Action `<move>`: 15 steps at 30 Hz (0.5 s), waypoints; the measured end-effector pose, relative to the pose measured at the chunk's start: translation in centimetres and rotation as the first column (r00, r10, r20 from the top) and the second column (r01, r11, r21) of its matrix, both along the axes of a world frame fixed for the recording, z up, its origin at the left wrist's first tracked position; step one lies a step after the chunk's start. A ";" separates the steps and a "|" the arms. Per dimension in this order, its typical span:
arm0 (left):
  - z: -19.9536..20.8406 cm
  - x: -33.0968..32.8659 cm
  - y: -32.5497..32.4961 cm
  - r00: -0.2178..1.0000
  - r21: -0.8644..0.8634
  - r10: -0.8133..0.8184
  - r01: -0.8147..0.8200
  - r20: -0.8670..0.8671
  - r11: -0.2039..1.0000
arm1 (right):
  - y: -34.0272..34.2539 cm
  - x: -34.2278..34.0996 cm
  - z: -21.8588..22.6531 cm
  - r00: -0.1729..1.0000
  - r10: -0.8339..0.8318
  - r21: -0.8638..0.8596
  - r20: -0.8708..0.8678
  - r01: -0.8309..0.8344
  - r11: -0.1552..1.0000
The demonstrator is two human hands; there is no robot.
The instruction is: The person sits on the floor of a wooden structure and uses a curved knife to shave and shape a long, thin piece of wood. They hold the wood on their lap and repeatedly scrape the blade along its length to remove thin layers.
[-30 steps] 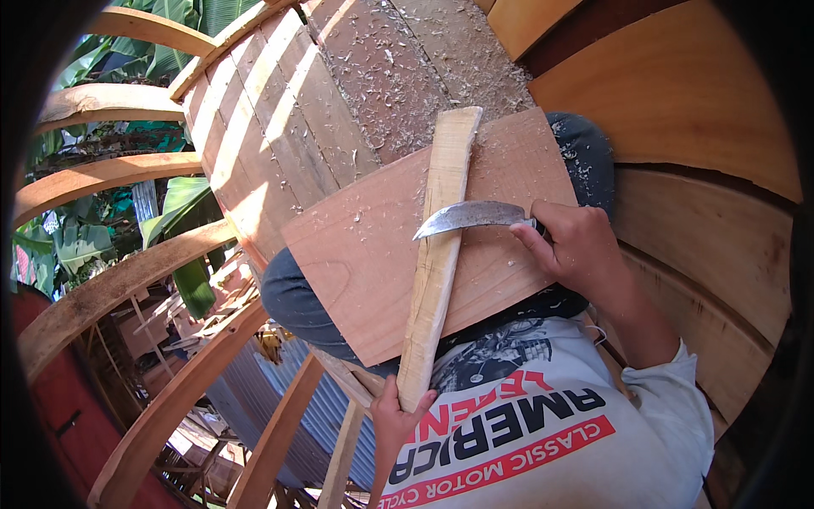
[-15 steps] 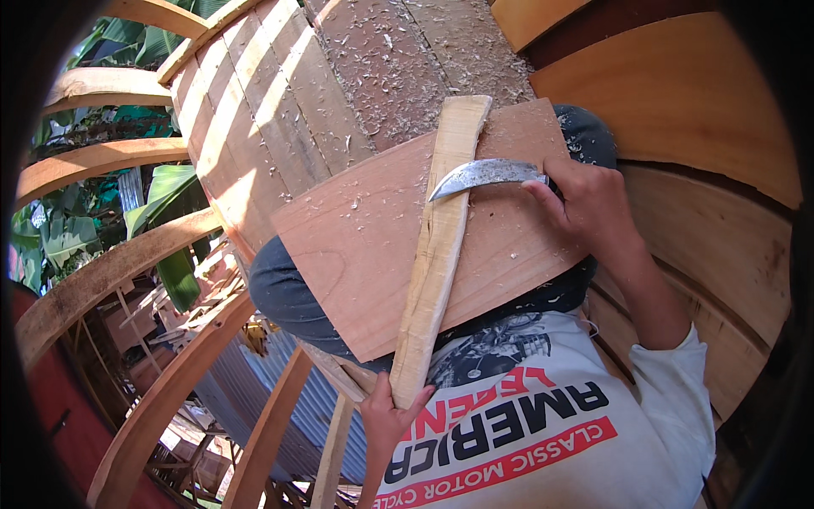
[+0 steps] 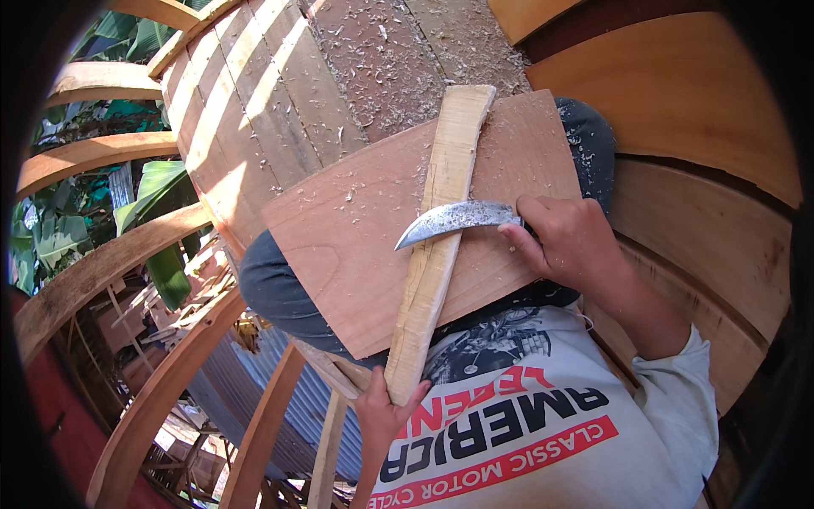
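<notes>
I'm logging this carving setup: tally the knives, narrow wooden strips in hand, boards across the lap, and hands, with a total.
Curved knife: 1
Wooden strip: 1
Lap board: 1
Left hand and right hand: 2
Total: 5

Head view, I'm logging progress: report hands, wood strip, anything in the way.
Left hand gripping wood strip at near end. Right hand holding curved knife, blade across strip. Strip over board on legs; small shavings on board, nothing bulky in the way.
</notes>
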State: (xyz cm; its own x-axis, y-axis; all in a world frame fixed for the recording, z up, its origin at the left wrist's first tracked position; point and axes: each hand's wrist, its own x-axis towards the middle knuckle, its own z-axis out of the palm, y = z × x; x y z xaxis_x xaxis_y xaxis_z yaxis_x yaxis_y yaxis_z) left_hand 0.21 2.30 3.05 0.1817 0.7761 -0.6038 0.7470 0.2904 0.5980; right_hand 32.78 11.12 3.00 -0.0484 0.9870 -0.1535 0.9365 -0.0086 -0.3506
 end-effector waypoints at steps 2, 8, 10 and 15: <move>0.4 0.3 0.1 1.000 0.007 -0.002 0.002 -0.016 1.000 | 1.0 1.7 -0.9 0.997 -0.063 0.032 0.035 0.062 0.998; 0.4 0.3 0.3 1.000 0.021 -0.018 0.018 -0.004 1.000 | 0.9 0.3 0.5 1.000 -0.013 0.002 0.022 0.013 1.000; 0.4 0.4 0.1 1.000 0.027 -0.012 0.012 -0.002 1.000 | 1.7 1.1 -0.2 0.999 -0.054 0.015 -0.001 0.054 0.998; -0.1 0.1 0.2 0.999 -0.023 -0.030 0.030 -0.016 0.999 | 0.8 0.2 0.5 1.000 0.016 -0.040 -0.006 -0.016 0.999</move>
